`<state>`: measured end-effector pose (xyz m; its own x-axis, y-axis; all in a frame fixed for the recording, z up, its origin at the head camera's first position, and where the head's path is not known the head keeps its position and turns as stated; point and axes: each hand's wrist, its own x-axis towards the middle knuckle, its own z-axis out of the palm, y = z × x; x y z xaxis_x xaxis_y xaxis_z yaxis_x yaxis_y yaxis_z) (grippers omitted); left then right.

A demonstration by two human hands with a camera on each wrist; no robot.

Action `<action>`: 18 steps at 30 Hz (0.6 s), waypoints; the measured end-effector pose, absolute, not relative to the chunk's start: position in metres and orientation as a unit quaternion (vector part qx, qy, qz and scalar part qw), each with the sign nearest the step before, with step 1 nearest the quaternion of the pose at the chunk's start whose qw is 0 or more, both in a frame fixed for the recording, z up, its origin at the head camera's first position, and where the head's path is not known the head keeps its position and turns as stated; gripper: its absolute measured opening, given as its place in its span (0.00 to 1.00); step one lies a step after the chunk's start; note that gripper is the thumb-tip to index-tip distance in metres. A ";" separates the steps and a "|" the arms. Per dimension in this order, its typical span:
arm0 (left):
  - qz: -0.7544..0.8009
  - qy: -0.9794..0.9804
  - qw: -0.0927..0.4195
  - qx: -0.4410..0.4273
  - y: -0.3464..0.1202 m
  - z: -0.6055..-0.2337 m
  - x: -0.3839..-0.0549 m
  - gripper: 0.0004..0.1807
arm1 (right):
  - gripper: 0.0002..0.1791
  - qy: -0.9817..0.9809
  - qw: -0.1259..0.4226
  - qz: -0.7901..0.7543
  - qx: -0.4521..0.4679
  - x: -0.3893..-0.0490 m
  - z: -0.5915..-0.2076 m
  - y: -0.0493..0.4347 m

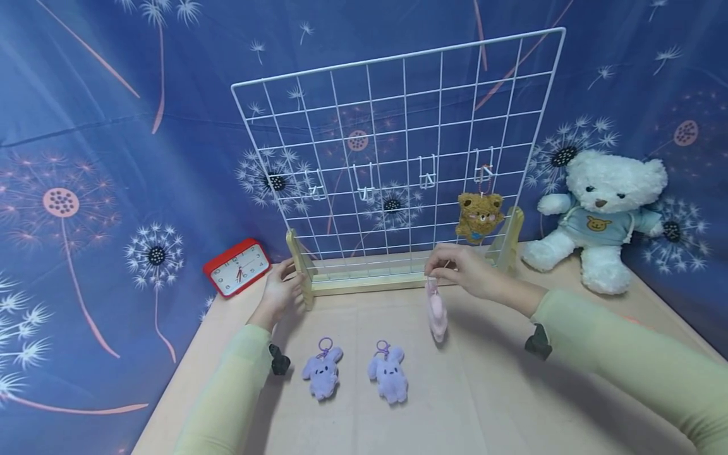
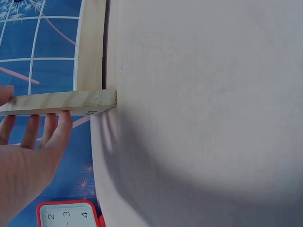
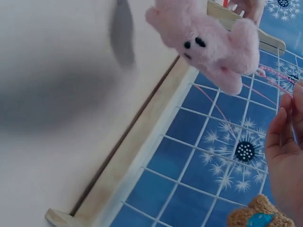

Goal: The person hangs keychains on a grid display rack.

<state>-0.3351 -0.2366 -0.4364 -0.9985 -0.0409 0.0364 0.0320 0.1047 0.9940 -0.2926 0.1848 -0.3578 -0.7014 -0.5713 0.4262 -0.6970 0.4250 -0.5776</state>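
Note:
My right hand (image 1: 462, 270) pinches the pink cord of a pink plush keychain (image 1: 436, 313), which dangles in front of the white wire grid rack (image 1: 387, 158). Its dark eyes and stubby limbs show in the right wrist view. At the rack's left end, my left hand (image 1: 281, 292) holds the wooden side support (image 2: 61, 100), thumb on one face and fingers on the other. Several white hooks (image 1: 428, 180) line the grid. From the rightmost one hangs a brown bear keychain (image 1: 479, 216). Two lilac plush keychains (image 1: 323, 374) with purple rings lie on the table between my arms.
A red alarm clock (image 1: 237, 267) stands beyond my left hand. A white teddy bear (image 1: 603, 218) in a blue shirt sits at the right back. The beige tabletop (image 1: 432, 411) meets a blue dandelion-print curtain (image 1: 102, 189).

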 end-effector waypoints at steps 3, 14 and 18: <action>-0.672 -0.740 0.024 0.004 -0.237 -0.435 -0.335 0.32 | 0.08 -0.833 0.107 0.379 0.388 -0.293 -0.351 0.186; -0.659 -0.752 0.025 0.009 -0.237 -0.436 -0.336 0.32 | 0.09 -0.822 0.200 0.384 0.370 -0.297 -0.327 0.183; -0.655 -0.755 0.033 0.009 -0.237 -0.439 -0.337 0.32 | 0.08 -0.822 0.234 0.385 0.348 -0.296 -0.320 0.180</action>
<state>-0.3369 -0.2369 -0.4393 -0.9977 -0.0559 0.0383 0.0300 0.1414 0.9895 -0.2956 0.1801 -0.3201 -0.6492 -0.3920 0.6518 -0.7517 0.4619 -0.4708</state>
